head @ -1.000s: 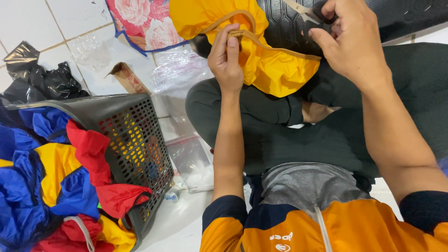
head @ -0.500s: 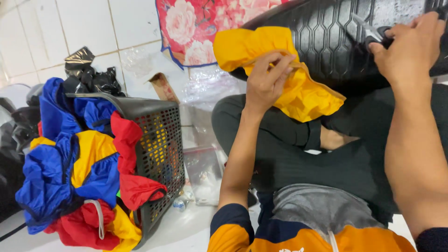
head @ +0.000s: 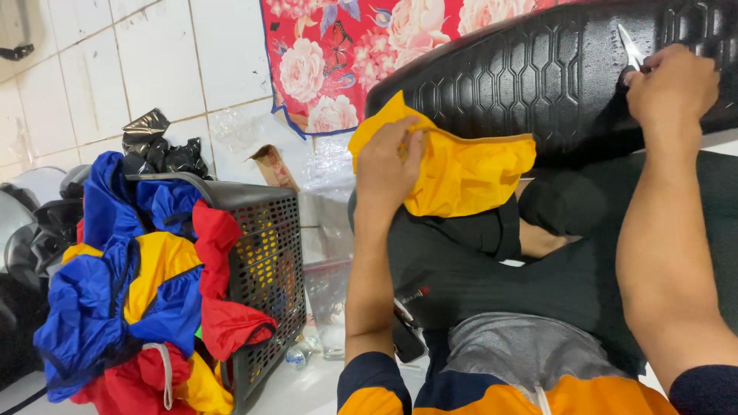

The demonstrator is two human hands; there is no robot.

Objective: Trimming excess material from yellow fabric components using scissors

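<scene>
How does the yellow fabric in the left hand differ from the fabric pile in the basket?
The yellow fabric is one single-coloured piece held in the left hand over the lap; the fabric pile mixes blue, red and yellow and spills over the dark perforated basket. Both look thin and crumpled.

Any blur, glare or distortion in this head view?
Head view: even indoor light, no hard shadows; mild sheen on the black mat and floor tiles; left hand on the yellow cloth reads sharp; right hand slightly soft; wide-angle stretch at the edges.
</scene>
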